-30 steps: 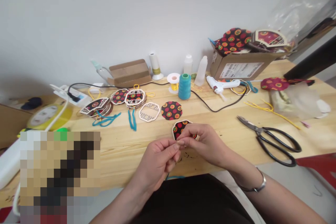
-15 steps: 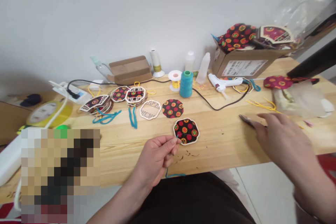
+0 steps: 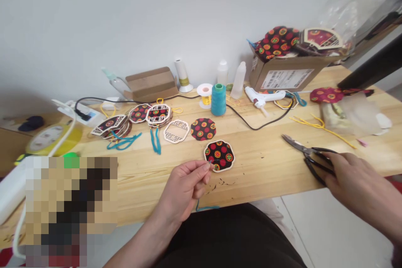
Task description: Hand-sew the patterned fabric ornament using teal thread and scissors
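since 0.5 s ago, the left hand (image 3: 185,184) is staying put, thumb and forefinger pinching a teal cord end (image 3: 210,162), while the right hand (image 3: 358,182) is moving back along the scissors (image 3: 307,150), so their pivot is showing again.

from left to right, the table is holding 1 tape roll (image 3: 53,139), 1 fan stack (image 3: 110,125), 1 lattice stack (image 3: 158,115), 1 bare frame (image 3: 172,137), 1 cone (image 3: 184,76), 1 loose patch (image 3: 203,129), 1 flat spool (image 3: 205,91), 1 teal spool (image 3: 218,101), 1 framed patch (image 3: 220,155), 2 white bottles (image 3: 239,80), 1 glue gun (image 3: 264,96), 1 labelled box (image 3: 285,75) and the 1 pair of scissors.

a teal cord (image 3: 207,207) is lying below the left hand, at the table's near edge. the left fingertips are nearly closing together, sitting at the near left rim of the framed patch; i cannot tell whether they are touching it. the framed patch is lying flat between the 2 hands, close to the left and well apart from the right. the scissors are lying with blades pointing away to the left, and the right hand is partly curling over their black handles; how firmly it is gripping, i cannot tell.
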`<state>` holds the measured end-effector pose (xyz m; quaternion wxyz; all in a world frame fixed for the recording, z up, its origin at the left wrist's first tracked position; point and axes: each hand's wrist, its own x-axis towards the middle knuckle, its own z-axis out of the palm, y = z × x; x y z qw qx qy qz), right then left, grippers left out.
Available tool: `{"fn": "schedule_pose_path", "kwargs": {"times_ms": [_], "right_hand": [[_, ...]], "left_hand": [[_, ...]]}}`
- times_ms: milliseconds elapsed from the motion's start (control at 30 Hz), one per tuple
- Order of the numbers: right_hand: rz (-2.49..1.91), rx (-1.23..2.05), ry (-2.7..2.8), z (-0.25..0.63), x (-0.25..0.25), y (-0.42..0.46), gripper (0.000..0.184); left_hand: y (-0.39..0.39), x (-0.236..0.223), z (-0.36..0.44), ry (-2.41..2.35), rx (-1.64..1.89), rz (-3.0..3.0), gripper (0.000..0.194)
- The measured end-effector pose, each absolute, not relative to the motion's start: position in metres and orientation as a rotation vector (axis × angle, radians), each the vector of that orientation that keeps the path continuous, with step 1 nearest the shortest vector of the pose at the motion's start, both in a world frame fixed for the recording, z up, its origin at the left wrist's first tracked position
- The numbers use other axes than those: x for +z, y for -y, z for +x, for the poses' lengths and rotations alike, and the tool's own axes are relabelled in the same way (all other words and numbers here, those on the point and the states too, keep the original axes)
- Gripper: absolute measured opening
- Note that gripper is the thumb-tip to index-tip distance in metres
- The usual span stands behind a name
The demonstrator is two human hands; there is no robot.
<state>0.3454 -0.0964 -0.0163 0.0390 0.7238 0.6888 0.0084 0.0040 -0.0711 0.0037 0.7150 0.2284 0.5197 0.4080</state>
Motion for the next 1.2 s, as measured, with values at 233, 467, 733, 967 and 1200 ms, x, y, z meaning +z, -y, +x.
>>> {"fn": "schedule_pose_path", "kwargs": {"times_ms": [233,467,733,967,1200], "right_hand": [[2.535,-0.786,-2.202,0.314,0.009,0.101,0.031],[1.755,-1.822,-2.427,0.242,0.028,0.105,0.046],[1.532,-1.905,-2.183,0.219,0.03,0.095,0.042],[1.425,-1.982,-2.091,0.213,0.029,0.088,0.051],[1.424,-2.097,-2.113,0.208,0.026,0.085,0.047]], "left_hand": [[0.071,0.004,0.005,-1.151,0.918,0.517,0.018],[0.072,0.004,0.005,-1.148,0.926,0.533,0.015],[0.075,0.011,0.002,-1.162,0.929,0.572,0.015],[0.079,0.011,0.007,-1.142,0.867,0.607,0.016],[0.081,0.01,0.009,-1.132,0.816,0.631,0.016]]}}
